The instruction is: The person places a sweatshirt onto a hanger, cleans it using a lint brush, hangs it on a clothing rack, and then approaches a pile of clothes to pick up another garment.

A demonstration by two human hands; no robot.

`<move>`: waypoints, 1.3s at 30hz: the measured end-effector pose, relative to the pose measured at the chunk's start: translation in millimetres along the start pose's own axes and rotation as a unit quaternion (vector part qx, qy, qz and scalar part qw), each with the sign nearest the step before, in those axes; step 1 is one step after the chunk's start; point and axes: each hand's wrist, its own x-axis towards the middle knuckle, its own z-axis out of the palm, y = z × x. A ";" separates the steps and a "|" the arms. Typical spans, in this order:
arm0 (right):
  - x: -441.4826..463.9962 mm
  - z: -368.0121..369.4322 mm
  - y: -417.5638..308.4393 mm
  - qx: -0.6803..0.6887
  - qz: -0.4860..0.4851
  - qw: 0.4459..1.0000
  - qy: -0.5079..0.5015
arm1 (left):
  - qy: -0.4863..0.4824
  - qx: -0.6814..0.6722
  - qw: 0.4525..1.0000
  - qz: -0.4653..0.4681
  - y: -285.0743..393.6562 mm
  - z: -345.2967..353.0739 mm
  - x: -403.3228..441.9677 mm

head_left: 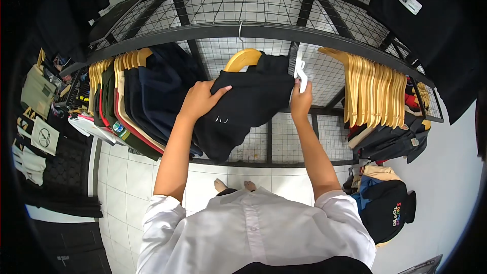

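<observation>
Standing at the rack in a white shirt (pixel 243 223), the operator has both arms fwd., prob. so the work sits at a comfortable reach. The left hand (pixel 198 101) grasps the black garment (pixel 248 96) at its near-left edge, thumb laid over the front, other fingers partly hidden; this prob. tensions the cloth. The right hand (pixel 302 102) is closed around the handle of the white brush (pixel 300 63), approx. upright at the garment's right end, bristles facing the cloth side; bristle contact can't be confirmed. The grip is low on the handle, prob. to leave the head unobstructed.

The garment is on a wooden hanger (pixel 242 60), its hook over the black rail (pixel 213 32), so the rail likely takes most wt. while the hands position the fabric. To the left, hung clothes (pixel 152 91) are packed side by side; to the right, bare hangers (pixel 373 91) are grouped. Wire mesh (pixel 243 5) lies beyond the rail.
</observation>
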 end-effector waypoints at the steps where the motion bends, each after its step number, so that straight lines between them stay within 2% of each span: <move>1: -4.5 3.0 -2.8 0.004 0.002 1.000 -0.002 | 0.000 0.004 1.000 -0.002 1.0 -3.6 -0.1; 3: -21.4 6.3 -6.8 0.077 0.079 0.994 -0.024 | -0.009 0.028 0.999 -0.037 1.9 -9.0 -1.9; 5: -45.4 10.4 -9.1 0.105 0.087 0.991 0.001 | -0.010 0.042 0.997 -0.061 6.3 -12.7 -6.1; 7: -73.2 10.7 -13.3 0.210 0.010 0.971 0.112 | -0.011 0.052 0.995 -0.081 12.8 -14.4 -10.1; 9: -129.3 1.4 -34.7 0.295 0.124 0.947 0.011 | -0.014 0.060 0.993 -0.101 20.0 -13.7 -14.8; 10: -157.4 5.2 -32.2 0.382 0.070 0.920 -0.063 | -0.016 0.059 0.993 -0.102 22.4 -13.2 -17.2; 11: -183.4 17.8 -31.9 0.528 0.094 0.838 -0.095 | -0.022 0.037 0.994 -0.104 25.2 -12.2 -19.9; 12: -193.1 29.1 -25.0 0.190 -0.193 0.962 -0.029 | -0.029 0.015 0.994 -0.104 27.5 -10.8 -22.8; 14: -195.8 35.0 -25.4 0.201 -0.042 0.965 -0.162 | -0.049 -0.009 0.992 -0.118 29.3 -11.3 -30.7; 15: -184.6 43.5 -4.0 0.151 0.038 0.972 -0.178 | -0.063 -0.035 0.989 -0.131 29.8 -13.1 -30.9; 16: -167.7 41.1 3.8 0.129 0.045 0.983 -0.120 | -0.063 -0.033 0.989 -0.126 29.5 -13.0 -28.9; 18: -142.5 41.1 32.4 0.084 0.069 0.991 -0.077 | -0.045 -0.067 0.990 -0.115 25.2 -11.7 -30.0; 20: -129.5 28.3 37.3 0.119 0.085 0.989 0.026 | -0.050 -0.048 0.991 -0.114 22.8 -14.8 -29.8; 23: -189.4 56.9 75.1 0.113 0.029 0.993 -0.015 | -0.044 -0.045 0.992 -0.113 24.5 -12.3 -24.4; 24: -195.6 13.6 7.0 0.155 0.003 0.981 -0.121 | -0.044 -0.055 0.990 -0.118 23.9 -10.2 -27.0; 25: -210.1 15.1 -4.2 0.121 -0.230 0.963 -0.075 | -0.049 -0.056 0.990 -0.121 23.6 -9.2 -29.2; 27: -226.2 15.0 -8.6 0.172 -0.048 0.953 -0.244 | -0.090 -0.112 0.982 -0.122 21.0 -13.0 -29.3; 29: -211.9 24.9 12.3 0.087 -0.021 0.987 -0.132 | -0.099 -0.115 0.981 -0.122 16.1 -12.8 -28.3; 30: -203.7 19.2 26.6 0.034 0.002 0.989 -0.145 | -0.087 -0.116 0.983 -0.110 15.6 -11.0 -26.9; 32: -194.9 18.3 54.3 0.041 0.038 0.991 -0.120 | -0.078 -0.119 0.986 -0.092 14.8 -8.7 -23.6; 33: -195.9 17.1 61.3 0.038 0.037 0.992 -0.116 | -0.054 -0.071 0.992 -0.087 13.2 -8.1 -21.6; 36: -195.7 11.0 67.4 0.155 0.110 0.979 -0.067 | -0.020 0.002 0.996 -0.082 13.8 -10.3 -17.4; 38: -192.9 19.3 70.7 0.127 -0.071 0.989 -0.017 | -0.017 0.031 0.996 -0.084 16.8 -10.0 -20.0; 39: -178.3 14.2 57.2 0.105 -0.150 0.983 0.008 | 0.085 0.066 0.993 -0.044 23.5 -7.0 -22.0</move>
